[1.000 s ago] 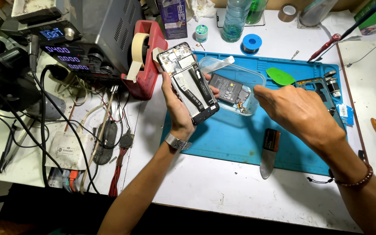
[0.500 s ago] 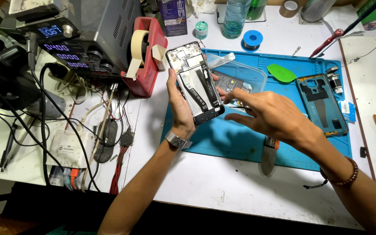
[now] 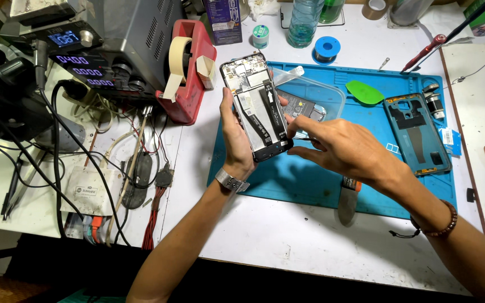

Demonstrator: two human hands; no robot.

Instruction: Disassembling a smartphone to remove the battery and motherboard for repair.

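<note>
While the power supply [image 3: 79, 50] and the red tape dispenser [image 3: 189, 73] sit off at the left of the bench, the left hand [image 3: 237, 137] grips an opened phone [image 3: 256, 106] upright above the blue mat [image 3: 287, 179] — fingers clamped along its edge, circuit boards and ribbon cable exposed. Just right of it, the right hand [image 3: 338, 147] pinches a thin dark tool against the phone's lower end. By my judgement disassembly is well along — the back cover [image 3: 416, 134] already lies apart on the mat's right, though internal parts remain seated.
</note>
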